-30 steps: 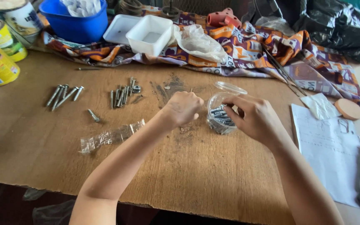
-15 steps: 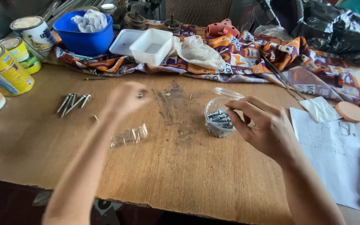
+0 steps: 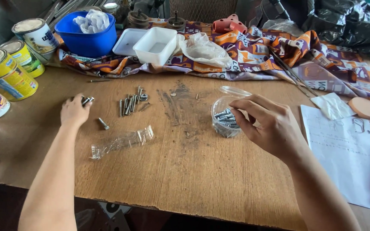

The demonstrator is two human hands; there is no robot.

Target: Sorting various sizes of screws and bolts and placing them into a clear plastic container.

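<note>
Two hands are working over a wooden table. The left hand is closing loosely over a few bolts — their ends are sticking out past its fingers. The right hand is half curled, its fingertips resting on the rim of a clear tub of screws. Between the hands more bolts and a clear bag are lying.
</note>
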